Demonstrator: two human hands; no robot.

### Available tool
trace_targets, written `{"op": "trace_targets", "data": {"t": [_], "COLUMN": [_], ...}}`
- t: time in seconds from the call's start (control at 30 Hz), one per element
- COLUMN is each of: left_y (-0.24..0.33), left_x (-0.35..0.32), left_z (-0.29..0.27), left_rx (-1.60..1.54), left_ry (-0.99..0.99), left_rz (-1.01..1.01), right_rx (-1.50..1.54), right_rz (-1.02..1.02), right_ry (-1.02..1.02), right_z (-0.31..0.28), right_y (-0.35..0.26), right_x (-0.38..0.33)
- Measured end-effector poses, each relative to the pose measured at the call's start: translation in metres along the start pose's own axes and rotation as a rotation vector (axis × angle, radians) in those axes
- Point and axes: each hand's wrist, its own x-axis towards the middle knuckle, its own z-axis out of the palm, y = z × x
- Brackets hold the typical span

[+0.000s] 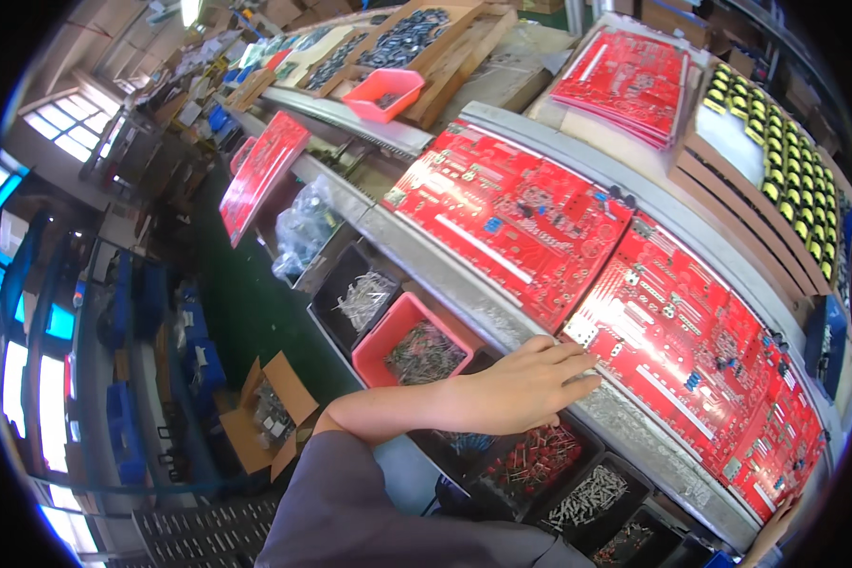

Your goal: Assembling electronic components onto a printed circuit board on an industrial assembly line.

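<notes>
My left hand point(530, 383) lies flat on the metal rail point(464, 293) of a conveyor line. Its fingertips touch the near corner of a red circuit board point(672, 341), and nothing is held in it. A second red board point(511, 218) lies just up the line and a third point(786, 445) just down it. Below the hand sit a pink bin of small components point(412, 350) and a black bin of red components point(530, 464). Only a sliver of my right hand point(774, 532) shows at the lower right edge; whether it holds anything is hidden.
More black bins point(592, 497) of metal parts line the near side. Behind the line are a tray of yellow-and-black coils point(776, 142), a stack of red boards point(625, 76) and a pink bin point(383, 95). An open cardboard box point(270, 417) sits on the floor.
</notes>
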Motion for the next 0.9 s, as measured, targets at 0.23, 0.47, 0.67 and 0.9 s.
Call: {"op": "trace_targets", "data": {"t": [0.23,0.47,0.67,0.9], "left_y": [0.005,0.004,0.005,0.003], "left_x": [-0.004,-0.004,-0.005,-0.008], "left_z": [-0.007,-0.005,-0.009,-0.007], "left_rx": [0.014,0.040,0.012,0.003], "left_ry": [-0.039,-0.047,-0.044,-0.041], "left_rz": [-0.044,-0.037,-0.032,-0.040], "right_rx": [0.093,0.083,0.065,0.065], "right_rz": [0.013,0.056,0.018,0.015], "right_ry": [-0.023,-0.026,0.016,0.019], "right_z": [0.002,-0.003,0.003,-0.001], "right_y": [0.002,-0.019,0.002,-0.016], "right_x": [-0.003,-0.007,-0.006,-0.007]}}
